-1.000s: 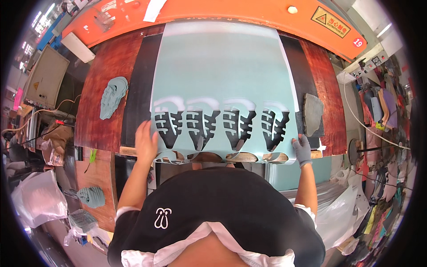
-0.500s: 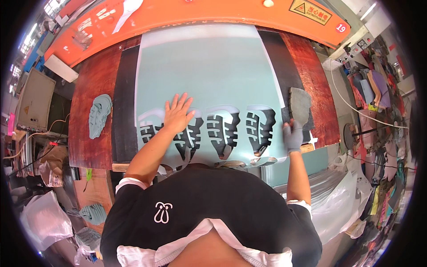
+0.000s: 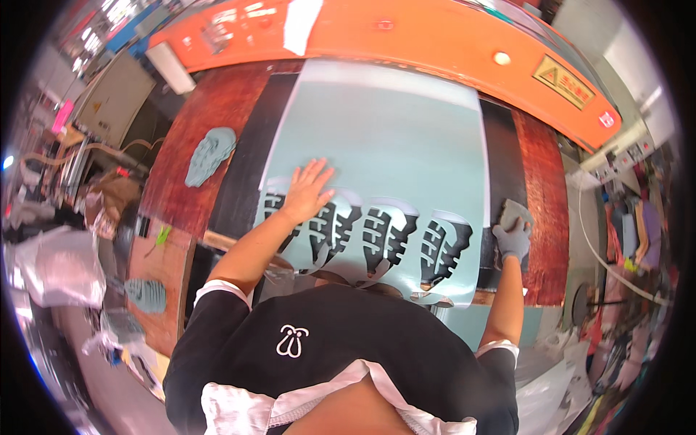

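Flat and spread, left hand presses on the pale green sheet, holding nothing, fingers over the leftmost cutout. Gloved right hand clutches a grey pad at the sheet's right edge, on the dark strip. Sheet lies on the red-brown table under the orange machine bar. Row of four dark cutouts near the body. Grey cut piece sits left, well apart. Versus half a second ago, left hand sits further up the sheet; the right one stays at the edge.
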A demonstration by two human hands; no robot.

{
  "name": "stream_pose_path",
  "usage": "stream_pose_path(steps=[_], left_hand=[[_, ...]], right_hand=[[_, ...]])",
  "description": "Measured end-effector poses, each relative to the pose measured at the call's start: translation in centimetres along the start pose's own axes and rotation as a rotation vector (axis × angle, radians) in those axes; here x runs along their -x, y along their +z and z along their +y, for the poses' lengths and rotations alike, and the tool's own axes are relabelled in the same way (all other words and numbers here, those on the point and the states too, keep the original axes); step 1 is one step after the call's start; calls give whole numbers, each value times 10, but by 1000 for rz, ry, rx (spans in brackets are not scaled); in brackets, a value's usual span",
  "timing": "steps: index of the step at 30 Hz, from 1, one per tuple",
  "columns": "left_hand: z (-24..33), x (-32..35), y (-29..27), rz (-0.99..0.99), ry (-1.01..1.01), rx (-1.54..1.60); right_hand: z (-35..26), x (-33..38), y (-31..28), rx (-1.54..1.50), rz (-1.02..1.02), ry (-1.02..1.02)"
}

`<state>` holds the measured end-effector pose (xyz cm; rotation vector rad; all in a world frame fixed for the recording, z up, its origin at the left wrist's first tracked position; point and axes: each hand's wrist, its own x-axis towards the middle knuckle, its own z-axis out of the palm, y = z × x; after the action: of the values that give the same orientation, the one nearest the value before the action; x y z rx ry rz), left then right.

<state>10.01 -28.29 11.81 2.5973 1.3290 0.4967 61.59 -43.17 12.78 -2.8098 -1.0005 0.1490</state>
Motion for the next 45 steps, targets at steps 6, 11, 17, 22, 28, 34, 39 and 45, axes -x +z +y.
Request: stream_pose_path(steps=[6,11,17,22,28,34,39,45], left_hand=[[-66,79,-30,-2,-260,-108],[-98,91,-17,156,-165,-4],[-119,109,-25,190,30,91],[-126,122,-33,166,-3,230],[-136,124,-37,133,6,327],[-143,126,-40,112,-35,424],[-153,115,-43,184,-22,457],[-178,78,-41,182,-41,215]], right_hand=[[18,-1,-4,-740,25,-9],[-63,41,-28,-1085,-75,-240],[-263,140,-13,-1165,-402,-349],[-410,201,25,-1122,-534,-454],[-524,229,51,-560,-99,-550],[-547,237,98,-256,-100,-500],[-468,171,106,-721,-101,-568],[-322,128,87,8,147,-396]])
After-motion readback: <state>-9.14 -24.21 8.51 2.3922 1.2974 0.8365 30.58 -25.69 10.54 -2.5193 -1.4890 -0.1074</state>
